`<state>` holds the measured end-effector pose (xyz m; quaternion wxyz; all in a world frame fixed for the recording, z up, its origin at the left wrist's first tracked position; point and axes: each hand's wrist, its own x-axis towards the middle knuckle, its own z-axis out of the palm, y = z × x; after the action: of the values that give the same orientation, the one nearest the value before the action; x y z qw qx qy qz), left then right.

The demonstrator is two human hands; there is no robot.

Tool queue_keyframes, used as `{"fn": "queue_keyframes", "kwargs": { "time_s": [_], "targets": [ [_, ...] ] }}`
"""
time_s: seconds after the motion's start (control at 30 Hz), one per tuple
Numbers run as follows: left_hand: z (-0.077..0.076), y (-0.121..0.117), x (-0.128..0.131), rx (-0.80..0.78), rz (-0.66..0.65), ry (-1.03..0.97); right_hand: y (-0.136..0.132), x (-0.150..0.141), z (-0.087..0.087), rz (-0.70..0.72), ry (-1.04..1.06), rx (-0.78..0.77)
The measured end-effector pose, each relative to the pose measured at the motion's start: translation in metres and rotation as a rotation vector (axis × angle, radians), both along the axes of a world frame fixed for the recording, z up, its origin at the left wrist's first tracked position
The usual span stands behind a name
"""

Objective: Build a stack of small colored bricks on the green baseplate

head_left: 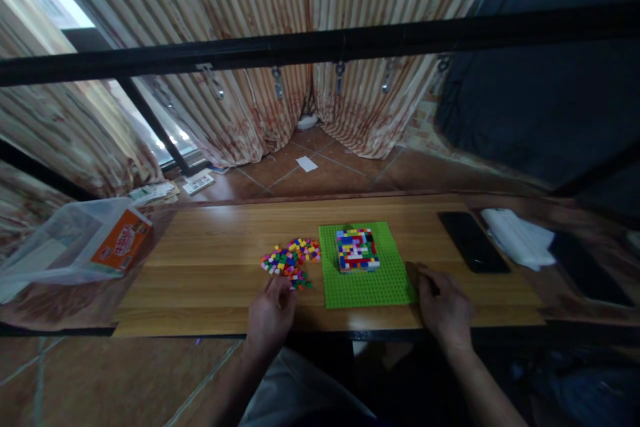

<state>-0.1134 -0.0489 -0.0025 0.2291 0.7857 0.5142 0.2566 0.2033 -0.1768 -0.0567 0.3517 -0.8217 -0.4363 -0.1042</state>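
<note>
Left of the plate, the left hand is at the near edge of the bricks — its fingers bend inward, but their grip one cannot tell. The right hand, loosely curled, grip also unclear, is at the plate's right edge. On the plate stands the block. The step seems brick picking — next calls for a fine pinch.

What the left hand holds, if anything, is too small to tell.

The left hand, curled, lies at the near edge of the bench. The right hand curls loosely along the same edge. Both forearms slant inward.
</note>
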Motion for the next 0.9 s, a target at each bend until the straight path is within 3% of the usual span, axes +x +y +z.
{"fn": "queue_keyframes", "kwargs": {
  "time_s": [0.13, 0.33, 0.6, 0.9],
  "targets": [
    [0.016, 0.002, 0.019, -0.022, -0.083, -0.190, 0.001, -0.002, 0.000, -0.023, 0.018, 0.018],
    [0.032, 0.007, 0.072, -0.039, -0.247, -0.309, 0.002, -0.003, 0.002, -0.003, 0.042, 0.027],
    [0.038, 0.023, 0.127, 0.172, -0.391, -0.106, 0.003, -0.004, 0.003, -0.017, 0.086, 0.017],
    [0.029, 0.032, 0.150, 0.246, -0.337, -0.034, 0.002, -0.004, 0.001, -0.004, 0.112, 0.016]
  ]
}}
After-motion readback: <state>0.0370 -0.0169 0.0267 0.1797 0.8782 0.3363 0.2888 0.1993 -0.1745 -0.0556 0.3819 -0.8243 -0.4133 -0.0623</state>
